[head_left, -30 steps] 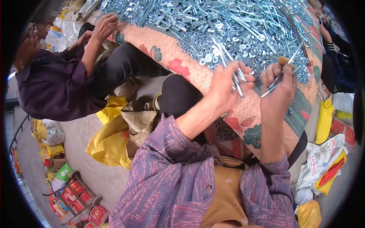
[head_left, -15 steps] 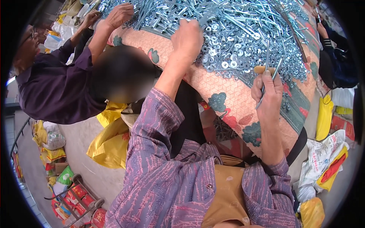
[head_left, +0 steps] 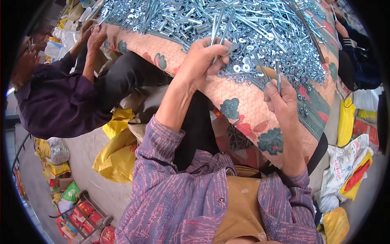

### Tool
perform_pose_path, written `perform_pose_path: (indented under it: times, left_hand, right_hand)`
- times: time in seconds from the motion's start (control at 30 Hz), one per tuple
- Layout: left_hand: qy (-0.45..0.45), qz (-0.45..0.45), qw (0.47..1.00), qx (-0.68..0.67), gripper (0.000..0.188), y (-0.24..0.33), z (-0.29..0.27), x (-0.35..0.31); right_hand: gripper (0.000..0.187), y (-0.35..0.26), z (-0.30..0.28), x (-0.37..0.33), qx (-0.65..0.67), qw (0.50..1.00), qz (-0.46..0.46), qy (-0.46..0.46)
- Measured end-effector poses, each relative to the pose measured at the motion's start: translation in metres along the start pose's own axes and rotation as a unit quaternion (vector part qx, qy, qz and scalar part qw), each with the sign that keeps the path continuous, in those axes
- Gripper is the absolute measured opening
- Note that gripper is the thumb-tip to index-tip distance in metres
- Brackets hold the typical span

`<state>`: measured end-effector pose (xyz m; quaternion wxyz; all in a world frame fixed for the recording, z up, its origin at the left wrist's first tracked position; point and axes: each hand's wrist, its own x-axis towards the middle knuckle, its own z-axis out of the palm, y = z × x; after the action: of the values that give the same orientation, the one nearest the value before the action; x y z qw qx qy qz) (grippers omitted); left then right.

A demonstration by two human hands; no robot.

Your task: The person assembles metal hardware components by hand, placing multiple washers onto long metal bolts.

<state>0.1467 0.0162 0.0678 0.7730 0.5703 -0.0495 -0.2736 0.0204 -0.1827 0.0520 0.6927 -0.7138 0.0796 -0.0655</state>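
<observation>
My left hand [head_left: 209, 60] is closed around thin metal rods [head_left: 214, 29] that stick up past the fingers. A small grey metal piece shows by its fingertips. To the right, my right hand [head_left: 281, 99] grips a metal bolt [head_left: 278, 73] pointing upward. Another thin rod leans beside that bolt, next to a tan rounded piece [head_left: 265, 72]; I cannot tell whether the hand holds these too. Both hands are over the near edge of a pile of loose washers [head_left: 245, 67] and long shiny bolts [head_left: 195, 20].
The pile lies on a patterned peach cloth [head_left: 219, 91] with dark green leaves. At the left, a person in dark purple [head_left: 61, 101] works at the same pile; another sits far right. Yellow bags [head_left: 115, 160] and a hand cart [head_left: 91, 215] are on the floor.
My left hand has drawn back from the pile, and rods now stand up from it. My right hand has lowered slightly. The person at left has pulled their hands back to the cloth's edge.
</observation>
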Motion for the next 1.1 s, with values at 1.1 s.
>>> perform_pose_path:
  times: [1.1]
  left_hand:
    - [0.07, -0.004, 0.969, -0.237, 0.025, -0.035, 0.031, -0.005]
  right_hand:
    - [0.027, -0.022, 0.01, 0.002, 0.176, 0.972, -0.086, 0.127]
